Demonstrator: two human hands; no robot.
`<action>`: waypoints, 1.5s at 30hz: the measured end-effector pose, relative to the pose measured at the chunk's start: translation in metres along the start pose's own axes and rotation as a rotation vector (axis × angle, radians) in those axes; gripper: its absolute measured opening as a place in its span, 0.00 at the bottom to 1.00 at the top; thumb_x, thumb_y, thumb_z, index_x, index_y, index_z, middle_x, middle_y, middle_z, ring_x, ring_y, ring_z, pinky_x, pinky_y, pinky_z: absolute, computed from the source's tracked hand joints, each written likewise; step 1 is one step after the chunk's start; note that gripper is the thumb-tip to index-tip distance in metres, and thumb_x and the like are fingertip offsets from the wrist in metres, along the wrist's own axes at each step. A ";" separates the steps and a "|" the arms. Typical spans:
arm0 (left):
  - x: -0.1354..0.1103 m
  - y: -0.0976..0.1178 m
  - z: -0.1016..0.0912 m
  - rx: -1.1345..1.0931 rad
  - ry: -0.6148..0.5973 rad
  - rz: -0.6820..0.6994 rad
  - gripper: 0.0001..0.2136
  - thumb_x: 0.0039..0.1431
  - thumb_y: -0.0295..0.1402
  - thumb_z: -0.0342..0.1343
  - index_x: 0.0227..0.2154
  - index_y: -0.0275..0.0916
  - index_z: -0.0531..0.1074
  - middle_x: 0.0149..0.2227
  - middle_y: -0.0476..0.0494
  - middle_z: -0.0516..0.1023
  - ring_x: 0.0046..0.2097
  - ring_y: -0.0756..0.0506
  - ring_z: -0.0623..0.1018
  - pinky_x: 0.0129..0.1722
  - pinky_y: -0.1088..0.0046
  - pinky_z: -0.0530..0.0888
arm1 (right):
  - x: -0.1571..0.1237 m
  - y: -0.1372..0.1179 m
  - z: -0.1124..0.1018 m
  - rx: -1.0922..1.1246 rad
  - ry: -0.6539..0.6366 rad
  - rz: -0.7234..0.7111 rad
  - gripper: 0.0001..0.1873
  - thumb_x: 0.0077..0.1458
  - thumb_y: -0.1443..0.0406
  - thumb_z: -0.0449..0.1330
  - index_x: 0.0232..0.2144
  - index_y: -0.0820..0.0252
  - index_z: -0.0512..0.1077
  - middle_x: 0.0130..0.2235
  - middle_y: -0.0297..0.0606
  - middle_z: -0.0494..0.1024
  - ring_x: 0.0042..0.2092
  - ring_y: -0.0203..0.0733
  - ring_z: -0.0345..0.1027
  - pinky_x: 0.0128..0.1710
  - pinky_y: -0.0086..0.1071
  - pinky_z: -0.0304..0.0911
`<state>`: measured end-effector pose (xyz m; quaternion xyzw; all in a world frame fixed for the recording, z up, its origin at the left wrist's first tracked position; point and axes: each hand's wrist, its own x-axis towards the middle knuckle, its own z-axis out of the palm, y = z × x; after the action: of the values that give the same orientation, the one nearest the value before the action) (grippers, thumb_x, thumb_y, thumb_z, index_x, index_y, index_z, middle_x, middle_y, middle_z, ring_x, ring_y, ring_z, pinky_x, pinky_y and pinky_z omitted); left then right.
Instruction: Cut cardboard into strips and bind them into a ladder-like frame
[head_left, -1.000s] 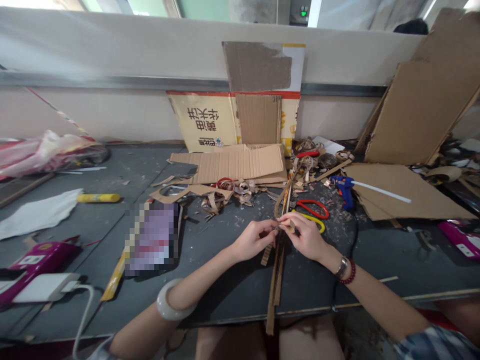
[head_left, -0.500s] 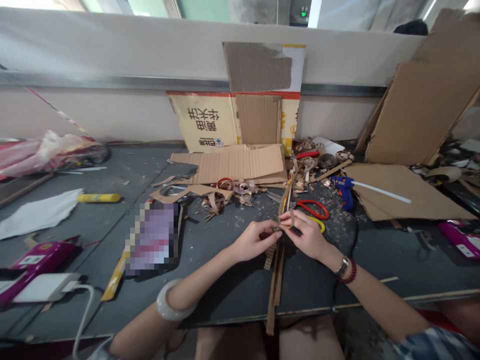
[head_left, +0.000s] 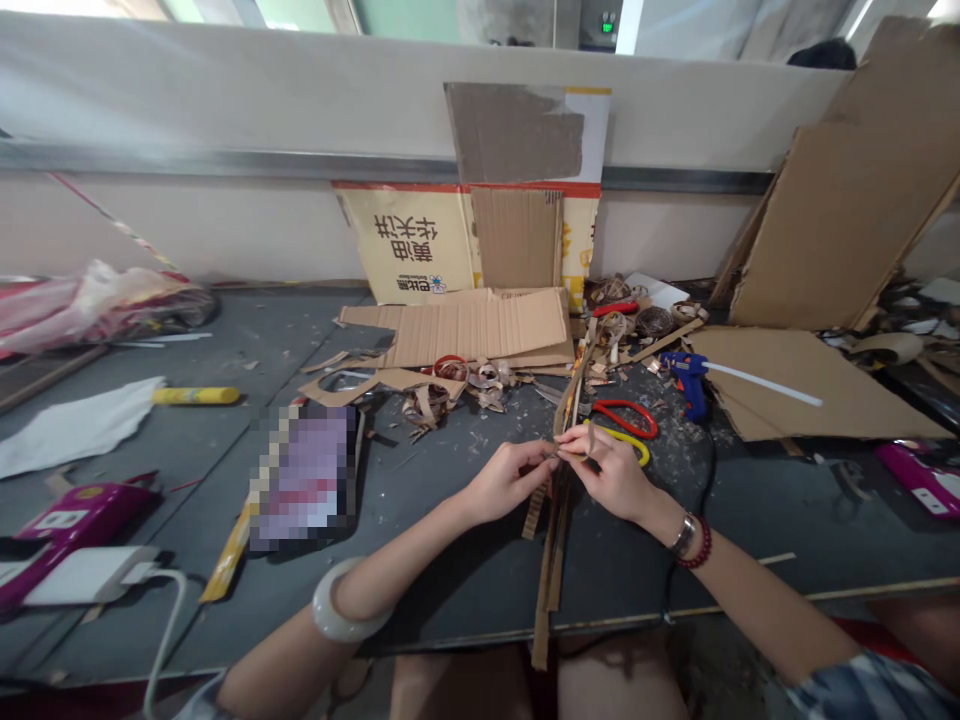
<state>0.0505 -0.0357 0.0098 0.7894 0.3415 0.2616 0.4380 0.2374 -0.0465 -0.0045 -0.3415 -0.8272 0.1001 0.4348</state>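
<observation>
My left hand (head_left: 510, 482) and my right hand (head_left: 611, 475) meet above the dark work table (head_left: 465, 560), their fingertips pinching a narrow cardboard strip (head_left: 571, 450). Long corrugated cardboard strips (head_left: 551, 565) run under both hands toward the table's front edge. A short notched strip (head_left: 534, 512) hangs below my left hand. Just beyond my right hand lie red-handled scissors (head_left: 625, 418) and a yellow loop-shaped handle (head_left: 634, 451), not touched.
A blue hot glue gun (head_left: 688, 385) with a white glue stick lies to the right, beside cardboard sheets (head_left: 795, 385). Cardboard scraps (head_left: 465, 390) pile up ahead. A black cable (head_left: 694, 530) crosses the table. A pixelated patch (head_left: 304, 478) covers something on the left.
My hands have stayed together over the strips, with only small shifts of the fingers. The short notched strip below my left hand has swung slightly. Nothing else has visibly moved.
</observation>
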 end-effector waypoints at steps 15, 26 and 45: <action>-0.002 -0.001 0.001 -0.019 -0.032 -0.013 0.13 0.60 0.38 0.45 0.34 0.33 0.69 0.20 0.52 0.66 0.22 0.53 0.65 0.22 0.81 0.62 | 0.004 -0.003 -0.001 0.021 0.103 0.006 0.06 0.53 0.70 0.56 0.35 0.57 0.68 0.37 0.40 0.74 0.42 0.39 0.69 0.44 0.35 0.67; 0.001 -0.002 0.000 0.045 -0.006 -0.013 0.14 0.60 0.38 0.45 0.36 0.34 0.72 0.22 0.52 0.65 0.23 0.54 0.62 0.22 0.80 0.59 | -0.001 0.002 0.000 0.035 0.004 0.005 0.08 0.53 0.71 0.54 0.36 0.57 0.68 0.40 0.40 0.73 0.42 0.39 0.69 0.42 0.33 0.68; -0.002 -0.002 0.000 -0.009 -0.037 -0.011 0.13 0.60 0.37 0.44 0.29 0.34 0.69 0.20 0.52 0.65 0.22 0.54 0.68 0.21 0.82 0.63 | -0.003 -0.001 0.004 -0.009 -0.028 0.021 0.08 0.53 0.73 0.52 0.35 0.57 0.65 0.39 0.40 0.72 0.41 0.39 0.69 0.40 0.33 0.68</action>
<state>0.0490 -0.0366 0.0079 0.7902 0.3367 0.2460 0.4492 0.2353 -0.0485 -0.0080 -0.3508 -0.8300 0.1060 0.4205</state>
